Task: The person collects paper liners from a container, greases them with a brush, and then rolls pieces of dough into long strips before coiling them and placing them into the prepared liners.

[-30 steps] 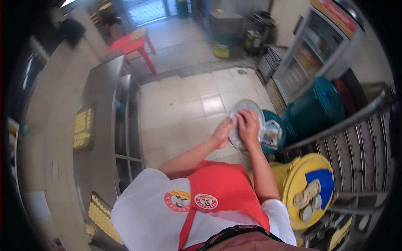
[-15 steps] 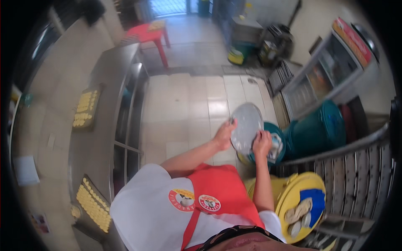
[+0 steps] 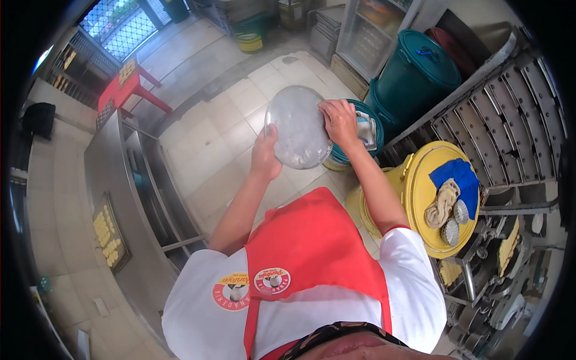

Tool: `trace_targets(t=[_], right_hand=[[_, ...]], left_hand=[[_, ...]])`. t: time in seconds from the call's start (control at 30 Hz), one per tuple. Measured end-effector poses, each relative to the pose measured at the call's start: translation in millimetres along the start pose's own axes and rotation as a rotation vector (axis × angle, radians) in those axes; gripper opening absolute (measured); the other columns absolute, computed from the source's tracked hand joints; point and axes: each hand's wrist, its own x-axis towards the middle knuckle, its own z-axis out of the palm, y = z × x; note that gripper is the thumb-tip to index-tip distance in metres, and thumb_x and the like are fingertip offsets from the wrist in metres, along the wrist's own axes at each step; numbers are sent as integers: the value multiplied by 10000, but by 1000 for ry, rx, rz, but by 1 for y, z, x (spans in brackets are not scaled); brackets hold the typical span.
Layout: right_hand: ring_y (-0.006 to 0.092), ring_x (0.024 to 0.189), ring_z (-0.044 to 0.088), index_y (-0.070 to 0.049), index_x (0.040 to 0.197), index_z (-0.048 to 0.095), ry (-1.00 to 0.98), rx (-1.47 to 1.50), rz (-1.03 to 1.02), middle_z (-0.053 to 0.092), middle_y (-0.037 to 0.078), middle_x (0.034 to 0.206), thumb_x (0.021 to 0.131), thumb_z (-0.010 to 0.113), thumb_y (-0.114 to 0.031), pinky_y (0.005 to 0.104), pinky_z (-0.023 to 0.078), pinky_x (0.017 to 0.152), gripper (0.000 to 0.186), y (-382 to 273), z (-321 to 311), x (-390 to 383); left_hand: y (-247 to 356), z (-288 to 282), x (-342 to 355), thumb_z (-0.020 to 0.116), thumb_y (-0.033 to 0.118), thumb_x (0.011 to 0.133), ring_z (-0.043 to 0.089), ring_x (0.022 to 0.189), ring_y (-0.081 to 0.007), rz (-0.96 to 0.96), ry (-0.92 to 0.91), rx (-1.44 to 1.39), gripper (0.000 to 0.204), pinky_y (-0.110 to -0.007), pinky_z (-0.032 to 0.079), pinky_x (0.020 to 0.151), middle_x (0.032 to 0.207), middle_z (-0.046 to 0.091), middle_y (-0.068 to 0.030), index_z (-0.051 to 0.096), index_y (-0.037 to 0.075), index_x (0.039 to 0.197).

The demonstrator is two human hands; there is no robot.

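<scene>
A round, flat grey disc is held between my two hands near the middle of the view, above the tiled floor. My left hand grips its left edge, thumb up along the rim. My right hand is closed on the right edge, fingers curled over it. Just behind my right hand is a teal bucket with pale cloths in it. Near my right forearm stands a yellow lidded barrel bearing a blue cloth, a beige cloth and two small metal moulds.
Left, a steel counter holds a tray of yellow dough pieces. Farther back are a red table and a doorway. Right are teal barrels, a glass-door fridge and racks of metal pans. Tiled floor lies ahead.
The camera view has turned and shifted. My right hand has moved from over the disc's face to its right rim, higher than half a second ago; the disc now shows more fully.
</scene>
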Motion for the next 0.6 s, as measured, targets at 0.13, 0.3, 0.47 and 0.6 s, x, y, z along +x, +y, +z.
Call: trace_targets(t=[0.13, 0.3, 0.47, 0.6], right_hand=[[253, 899, 634, -107, 925, 732, -98, 10, 13, 703, 38, 928, 816, 725, -50, 398, 454, 775, 123, 4, 1, -28], [283, 904, 633, -88, 877, 727, -156, 86, 92, 689, 59, 894, 811, 702, -31, 414, 459, 778, 91, -17, 9, -64], [339, 921, 635, -65, 885, 727, -165, 76, 263, 691, 125, 907, 825, 670, -38, 449, 481, 811, 87, -50, 26, -80], [394, 949, 641, -30, 915, 734, -229, 170, 460, 702, 182, 951, 881, 659, -69, 491, 505, 850, 91, -76, 31, -79]], left_hand=[[6, -4, 1, 483, 366, 1102, 542, 1336, -308, 47, -65, -65, 571, -482, 452, 1118, 1475, 516, -161, 362, 4, 1527], [15, -5, 2, 476, 355, 1106, 538, 1334, -311, 63, -9, -114, 573, -475, 445, 1121, 1478, 507, -167, 358, -16, 1526], [-6, -13, 28, 462, 332, 1112, 548, 1310, -314, 198, 118, -137, 518, -478, 468, 1087, 1446, 525, -146, 390, 6, 1509], [-23, -2, 37, 466, 327, 1112, 560, 1279, -305, 270, 224, -108, 497, -470, 482, 1060, 1409, 540, -140, 411, 15, 1494]])
